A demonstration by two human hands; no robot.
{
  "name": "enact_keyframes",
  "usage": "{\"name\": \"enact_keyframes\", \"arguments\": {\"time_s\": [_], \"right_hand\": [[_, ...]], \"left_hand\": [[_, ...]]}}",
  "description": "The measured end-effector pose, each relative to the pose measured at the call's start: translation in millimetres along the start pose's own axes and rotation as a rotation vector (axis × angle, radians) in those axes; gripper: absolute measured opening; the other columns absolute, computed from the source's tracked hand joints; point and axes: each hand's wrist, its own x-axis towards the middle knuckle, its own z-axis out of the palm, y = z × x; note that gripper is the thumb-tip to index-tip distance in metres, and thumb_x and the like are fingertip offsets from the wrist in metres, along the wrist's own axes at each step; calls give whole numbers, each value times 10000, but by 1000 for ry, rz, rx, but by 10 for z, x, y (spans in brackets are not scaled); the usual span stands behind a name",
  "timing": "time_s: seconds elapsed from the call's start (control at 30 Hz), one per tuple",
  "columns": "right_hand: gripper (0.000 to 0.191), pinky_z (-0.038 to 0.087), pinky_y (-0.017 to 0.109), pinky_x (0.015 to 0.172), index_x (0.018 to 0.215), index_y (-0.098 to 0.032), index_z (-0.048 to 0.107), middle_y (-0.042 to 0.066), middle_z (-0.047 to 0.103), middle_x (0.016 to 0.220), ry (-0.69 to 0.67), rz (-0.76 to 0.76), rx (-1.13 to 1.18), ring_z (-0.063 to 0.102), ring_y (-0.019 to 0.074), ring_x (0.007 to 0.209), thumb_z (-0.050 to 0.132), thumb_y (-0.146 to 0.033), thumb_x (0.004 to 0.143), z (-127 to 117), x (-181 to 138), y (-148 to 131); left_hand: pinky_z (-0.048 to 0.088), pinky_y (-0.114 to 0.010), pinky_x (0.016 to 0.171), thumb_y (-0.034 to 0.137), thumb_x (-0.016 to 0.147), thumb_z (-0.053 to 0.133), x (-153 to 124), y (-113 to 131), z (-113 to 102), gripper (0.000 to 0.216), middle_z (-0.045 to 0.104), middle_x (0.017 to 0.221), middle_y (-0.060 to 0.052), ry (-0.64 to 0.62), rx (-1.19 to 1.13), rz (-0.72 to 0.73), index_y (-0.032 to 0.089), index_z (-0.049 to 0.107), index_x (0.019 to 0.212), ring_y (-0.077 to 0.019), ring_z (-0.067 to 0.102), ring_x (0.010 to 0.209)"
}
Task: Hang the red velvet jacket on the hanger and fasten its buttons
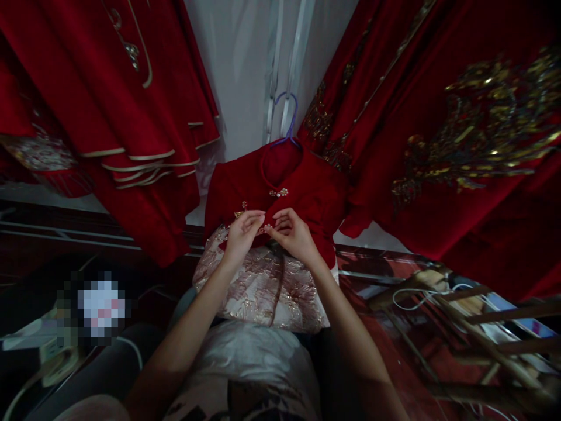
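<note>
A red jacket (307,184) with a stand collar lies over my lap on a purple hanger (290,126). One beaded frog button (279,193) joins its front below the collar. Lower down, my left hand (245,231) and my right hand (291,233) meet at another beaded fastening (265,228) on the front edge. The left thumb and fingers pinch its left part; the right thumb and forefinger pinch close beside it. Whether the two halves are joined I cannot tell. Beneath the jacket spreads a pale pink and gold brocade skirt (272,286).
Red garments (149,117) with gold trim hang on the left. More red clothing (438,193) with gold sequins hangs on the right. A wooden stool-like frame (464,321) with white cables stands at lower right. A power strip (59,362) lies at lower left.
</note>
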Motion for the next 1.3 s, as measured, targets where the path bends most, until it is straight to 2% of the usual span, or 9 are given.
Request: {"name": "enact_keyframes", "arguments": {"time_s": [0.1,0.2,0.37,0.53,0.7,0.77,0.93,1.1,1.3], "right_hand": [[232,516,217,584,900,-184,566,-11,600,725,-34,12,-24,592,104,643,688,-266,721,56,0,39],[205,529,225,608,923,-182,585,5,618,776,-44,28,-30,607,111,682,647,-232,734,125,7,77],[328,553,239,641,1004,-202,554,23,574,922,-92,34,53,600,112,749,678,-260,706,213,4,146],[308,500,217,575,972,-217,519,-27,513,781,-119,6,48,536,94,648,680,-274,716,258,-7,196],[315,488,231,626,936,-203,529,-19,541,777,-45,92,142,542,106,694,701,-287,686,302,25,285],[336,500,244,674,916,-201,534,-15,547,781,-19,126,205,550,110,716,724,-311,662,304,55,313],[371,511,251,728,912,-203,541,-8,555,803,52,113,246,560,109,733,745,-352,641,341,220,366],[303,515,240,733,927,-204,541,1,574,828,6,28,227,576,107,760,683,-368,715,496,478,437],[173,505,219,711,928,-190,547,17,591,874,57,-91,86,580,103,787,604,-268,784,591,655,479]], "left_hand": [[522,-254,747,341,683,758,29,-70,-113,275,663,880,-35,49,44,22,157,653,858,-125,620,796],[515,-248,740,318,657,777,93,-116,-216,282,655,862,-32,79,65,36,153,649,846,-124,618,800],[510,-244,693,302,668,756,107,-174,-286,262,643,883,-28,18,66,-16,156,644,855,-118,607,771],[500,-263,720,284,691,720,95,-252,-312,259,624,902,-43,-24,252,114,171,636,908,-132,579,802],[503,-264,698,311,590,804,194,-396,-373,618,504,1145,-93,238,467,225,203,536,1136,-168,550,948],[506,-268,700,331,577,811,266,-459,-387,655,518,1113,-88,248,413,188,195,499,1136,-163,567,929],[512,-304,786,295,623,752,423,-550,-414,459,608,901,-35,213,182,134,172,507,992,-135,615,828],[501,-344,894,246,624,720,491,-550,-469,371,664,928,-51,195,107,120,160,572,953,-143,649,866],[484,-365,945,248,631,727,525,-546,-490,361,702,960,-69,187,36,76,146,631,964,-156,666,901]]}}
